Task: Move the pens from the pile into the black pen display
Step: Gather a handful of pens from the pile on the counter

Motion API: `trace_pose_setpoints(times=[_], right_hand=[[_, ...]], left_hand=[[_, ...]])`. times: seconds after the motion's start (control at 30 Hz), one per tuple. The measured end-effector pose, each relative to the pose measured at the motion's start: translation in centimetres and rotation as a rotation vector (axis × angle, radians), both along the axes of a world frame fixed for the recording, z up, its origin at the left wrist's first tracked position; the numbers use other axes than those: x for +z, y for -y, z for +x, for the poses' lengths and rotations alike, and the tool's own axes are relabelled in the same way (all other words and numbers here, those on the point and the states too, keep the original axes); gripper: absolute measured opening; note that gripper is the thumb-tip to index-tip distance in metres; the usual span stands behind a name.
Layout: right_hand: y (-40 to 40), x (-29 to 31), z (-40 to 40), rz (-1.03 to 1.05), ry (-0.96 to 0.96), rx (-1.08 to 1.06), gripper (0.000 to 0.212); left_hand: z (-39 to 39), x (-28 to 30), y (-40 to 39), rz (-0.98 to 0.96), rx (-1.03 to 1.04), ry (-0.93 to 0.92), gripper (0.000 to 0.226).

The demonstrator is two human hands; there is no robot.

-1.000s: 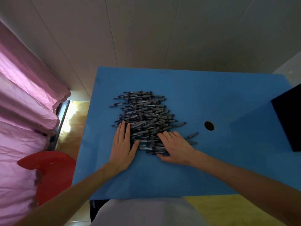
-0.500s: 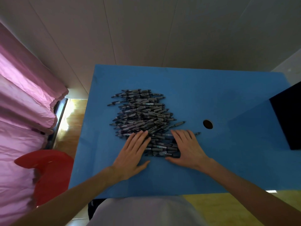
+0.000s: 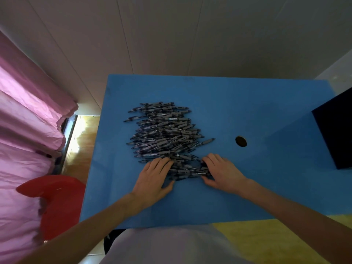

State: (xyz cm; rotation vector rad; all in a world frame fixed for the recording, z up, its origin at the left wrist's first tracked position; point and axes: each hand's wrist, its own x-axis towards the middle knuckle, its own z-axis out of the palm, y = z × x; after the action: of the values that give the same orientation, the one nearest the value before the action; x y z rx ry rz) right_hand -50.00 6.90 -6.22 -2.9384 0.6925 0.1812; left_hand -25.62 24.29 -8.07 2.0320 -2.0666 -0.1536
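On the blue counter (image 3: 238,103), the left hand (image 3: 152,180) lies at the pile's seven o'clock edge, fingers nearly straight over the pens (image 3: 163,138). The right hand (image 3: 222,172), at five o'clock, curls its fingers round the same near cluster. This looks like gathering a bunch; next, squeeze, lift, and carry toward the black pen display (image 3: 337,134) at three o'clock.
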Motion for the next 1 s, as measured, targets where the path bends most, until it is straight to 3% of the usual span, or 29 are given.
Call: trace_pose_setpoints(times=[0.4, 0.57, 0.8, 1.0], right_hand=[[0.6, 1.3, -2.1, 0.014, -0.048, -0.087, 0.048], [1.1, 1.9, -2.4, 0.0, -0.179, -0.074, 0.037], [1.8, 2.4, -3.2, 0.043, -0.261, -0.1, 0.037], [3.3, 4.1, -5.6, 0.156, -0.229, -0.234, 0.028]], left_hand=[[0.7, 0.2, 0.4, -0.005, -0.151, 0.036, 0.054], [-0.7, 1.0, 1.1, 0.083, -0.182, 0.033, 0.055], [-3.9, 1.9, 2.5, 0.234, -0.027, -0.03, 0.082], [-4.4, 1.1, 2.6, 0.172, 0.011, -0.072, 0.057]])
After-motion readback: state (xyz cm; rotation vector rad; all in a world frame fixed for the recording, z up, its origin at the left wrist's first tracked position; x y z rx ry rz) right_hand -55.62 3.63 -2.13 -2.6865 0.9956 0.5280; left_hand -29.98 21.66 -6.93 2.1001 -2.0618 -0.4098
